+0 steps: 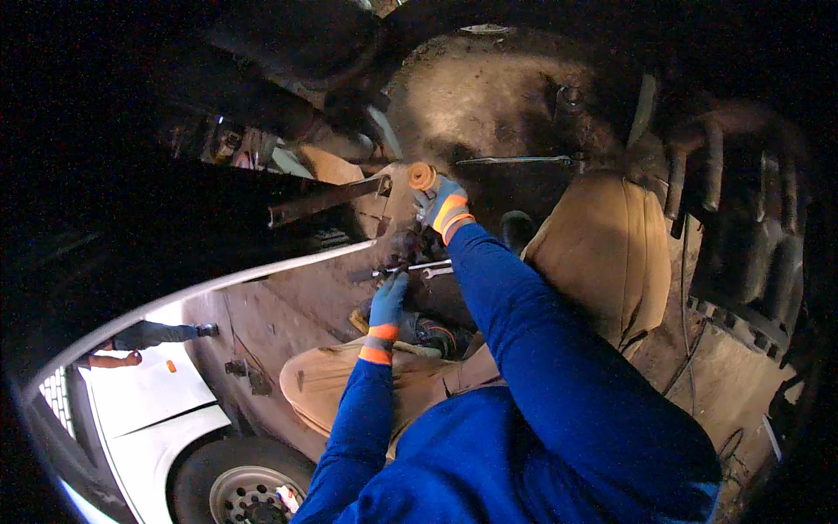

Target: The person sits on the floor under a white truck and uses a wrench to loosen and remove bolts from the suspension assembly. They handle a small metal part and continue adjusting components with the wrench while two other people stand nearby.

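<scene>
My right hand [445,206], in a grey-blue glove with an orange cuff, is closed around something with a round, orange-brown, ringed end [422,176]. The rest of that piece is hidden by the fingers. Lower and to the left, my left hand [388,301], gloved alike, has its fingers drawn together at a small dark part I cannot make out. Just beyond its fingertips lies a thin metal rod [428,265] with a dark end toward the left. An open-ended wrench [436,272] lies beside the rod, right of the left hand.
My tan-trousered knees [602,253] are bent on both sides. A long wrench [515,161] lies on the dirty ground ahead. A metal bar [323,203] juts in from the left. Dark vehicle parts hang overhead. At lower left are a wheel [253,493], white bodywork [157,389] and another person's leg [157,334].
</scene>
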### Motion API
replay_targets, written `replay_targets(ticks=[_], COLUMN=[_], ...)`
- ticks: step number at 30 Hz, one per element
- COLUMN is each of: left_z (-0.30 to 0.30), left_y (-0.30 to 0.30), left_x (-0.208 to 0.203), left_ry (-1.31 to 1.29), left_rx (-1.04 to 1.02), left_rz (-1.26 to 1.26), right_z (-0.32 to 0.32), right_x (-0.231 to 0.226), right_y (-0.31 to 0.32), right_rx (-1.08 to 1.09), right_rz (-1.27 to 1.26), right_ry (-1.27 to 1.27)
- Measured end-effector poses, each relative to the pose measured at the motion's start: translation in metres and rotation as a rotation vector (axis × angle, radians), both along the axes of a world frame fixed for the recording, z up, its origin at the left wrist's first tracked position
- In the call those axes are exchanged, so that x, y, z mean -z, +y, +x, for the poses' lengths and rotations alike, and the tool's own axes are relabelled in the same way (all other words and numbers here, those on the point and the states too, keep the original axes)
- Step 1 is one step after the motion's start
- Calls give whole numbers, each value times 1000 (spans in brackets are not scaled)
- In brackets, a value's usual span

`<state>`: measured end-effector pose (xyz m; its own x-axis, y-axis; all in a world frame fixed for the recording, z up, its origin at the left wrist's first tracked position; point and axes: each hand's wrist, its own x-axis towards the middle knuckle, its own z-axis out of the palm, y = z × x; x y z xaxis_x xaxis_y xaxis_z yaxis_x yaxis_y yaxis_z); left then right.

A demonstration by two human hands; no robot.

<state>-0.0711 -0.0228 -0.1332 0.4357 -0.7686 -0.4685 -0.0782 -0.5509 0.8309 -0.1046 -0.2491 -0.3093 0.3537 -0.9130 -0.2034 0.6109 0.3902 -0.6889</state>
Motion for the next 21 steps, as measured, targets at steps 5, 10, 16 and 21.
replay_targets(ticks=[5,10,16,21], left_z=[24,15,28,13], left_y=[23,14,38,16], left_x=[34,32,41,43], left_ry=[287,202,198,243], left_rx=[-203,-186,-268,-173], left_rz=[50,259,227,235], right_z=[52,92,114,87], right_x=[5,29,-57,-33], right_y=[18,-8,2,-4], right_rx=[-26,-105,-68,-44], right_rz=[-325,-361,560,142], right_ry=[545,752,-552,-202])
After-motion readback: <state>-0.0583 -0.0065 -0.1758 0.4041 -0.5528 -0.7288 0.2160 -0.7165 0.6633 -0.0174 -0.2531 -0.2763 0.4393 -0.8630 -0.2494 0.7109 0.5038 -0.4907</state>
